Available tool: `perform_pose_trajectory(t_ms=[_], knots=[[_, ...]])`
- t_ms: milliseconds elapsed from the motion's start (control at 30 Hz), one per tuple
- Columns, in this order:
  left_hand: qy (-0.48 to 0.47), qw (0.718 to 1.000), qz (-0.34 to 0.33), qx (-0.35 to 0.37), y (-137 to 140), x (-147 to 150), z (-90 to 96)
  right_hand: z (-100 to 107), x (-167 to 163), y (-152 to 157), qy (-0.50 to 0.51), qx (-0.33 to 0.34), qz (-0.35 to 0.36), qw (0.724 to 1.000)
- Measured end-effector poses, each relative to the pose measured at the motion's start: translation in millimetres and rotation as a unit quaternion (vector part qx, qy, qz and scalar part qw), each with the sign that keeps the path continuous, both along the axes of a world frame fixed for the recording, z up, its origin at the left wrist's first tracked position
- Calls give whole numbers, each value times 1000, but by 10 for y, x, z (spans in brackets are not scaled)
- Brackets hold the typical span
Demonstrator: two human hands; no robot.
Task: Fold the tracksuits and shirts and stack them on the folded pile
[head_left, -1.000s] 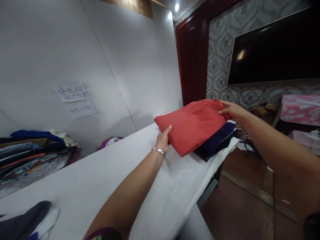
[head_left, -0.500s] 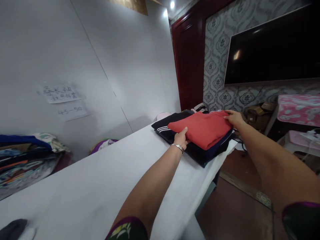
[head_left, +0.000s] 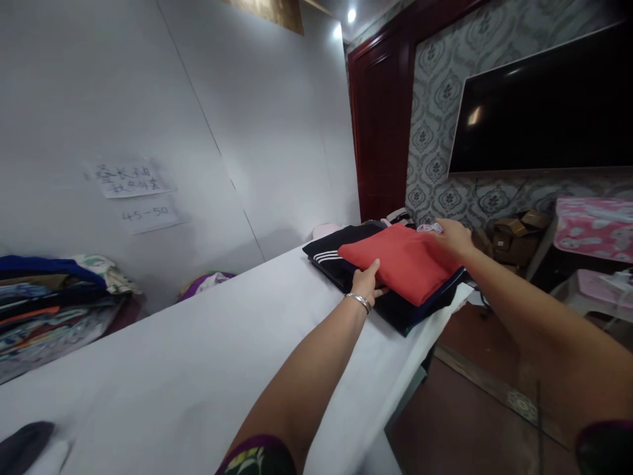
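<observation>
From where I stand, a dark flat-screen television hangs on damask wallpaper, right of a dark red door. Below sit cardboard boxes and a pink cloth, rabbit-printed, I think. Two handwritten paper notes mark the pale partition.

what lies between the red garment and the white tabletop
In the head view, dark folded clothes lie there, one showing white stripes; the red garment lies over them, the white tabletop beneath.
</observation>
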State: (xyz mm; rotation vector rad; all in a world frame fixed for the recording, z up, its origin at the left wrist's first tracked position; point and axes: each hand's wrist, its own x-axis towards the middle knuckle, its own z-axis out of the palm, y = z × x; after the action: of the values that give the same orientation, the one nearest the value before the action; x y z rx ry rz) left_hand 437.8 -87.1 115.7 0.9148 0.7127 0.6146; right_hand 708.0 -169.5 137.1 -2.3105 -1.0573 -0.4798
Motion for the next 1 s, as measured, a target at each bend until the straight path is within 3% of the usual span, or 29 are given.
perform_pose_trajectory(t_ms=[100, 233, 333, 467, 567, 700, 833, 1000], knots=[[-9, 1000, 14, 2, -22, 18, -33, 59, -355, 317, 13, -17, 143, 989], [-22, 999, 37, 1, -64, 26, -82, -173, -677, 571, 152, -98, 248, 952], [-28, 999, 35, 10, -112, -55, -119, -302, -704, 586, 202, -103, 260, 939], [6, 999, 28, 26, -224, -362, -245, -230, -666, 543, 200, -109, 262, 938], [60, 998, -9, 34, -333, -765, -423, -81, -791, 488, 177, -103, 248, 947], [112, 991, -41, 57, -459, -1432, -660, 36, -1219, 305, 120, -77, 234, 962], [131, 990, -30, 39, -545, -1991, -769, -69, -1585, 144, 50, -146, 248, 956], [103, 994, -8, 29, -673, -2411, -793, -201, -1606, 135, 5, -156, 250, 956]])
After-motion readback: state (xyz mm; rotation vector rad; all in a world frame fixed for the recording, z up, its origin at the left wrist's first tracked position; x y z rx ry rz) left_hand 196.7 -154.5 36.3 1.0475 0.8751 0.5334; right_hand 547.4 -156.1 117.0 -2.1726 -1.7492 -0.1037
